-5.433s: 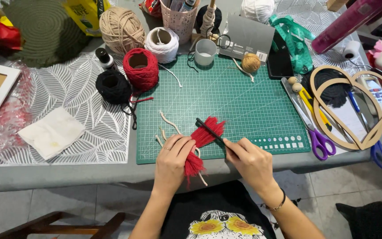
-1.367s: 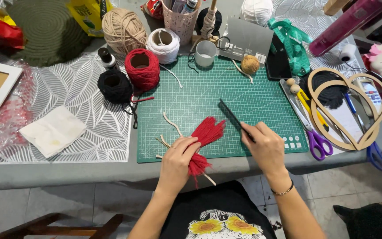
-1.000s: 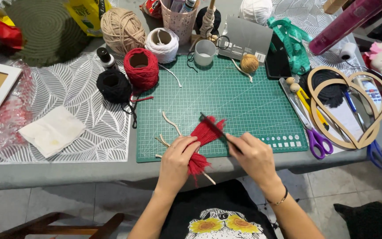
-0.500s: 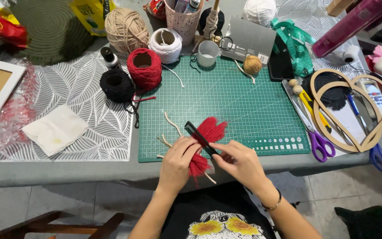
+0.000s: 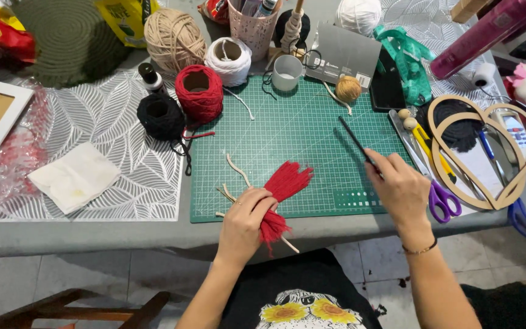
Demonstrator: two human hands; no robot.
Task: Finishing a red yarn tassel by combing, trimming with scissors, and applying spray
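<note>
My left hand (image 5: 246, 219) grips a bundle of red yarn strands (image 5: 286, 183) at the front edge of the green cutting mat (image 5: 299, 131); the fringe fans out toward the mat, and a shorter tuft hangs below my fist. Cream cords (image 5: 237, 169) lie under and beside the bundle. My right hand (image 5: 397, 186) holds a thin black comb (image 5: 355, 141) above the mat, well to the right of the yarn, its tip pointing up and left.
Red (image 5: 198, 92), black (image 5: 160, 114), beige (image 5: 173, 39) and white (image 5: 229, 60) yarn balls sit at the mat's back left. Purple scissors (image 5: 436, 195), a wooden heart frame (image 5: 482, 152) and blue scissors (image 5: 522, 216) lie right. A white tissue (image 5: 74, 176) rests on the leaf-pattern placemat.
Half a second ago the comb lay across the red fringe; my right hand has pulled it away to the right. The left hand kept its grip on the bundle.
</note>
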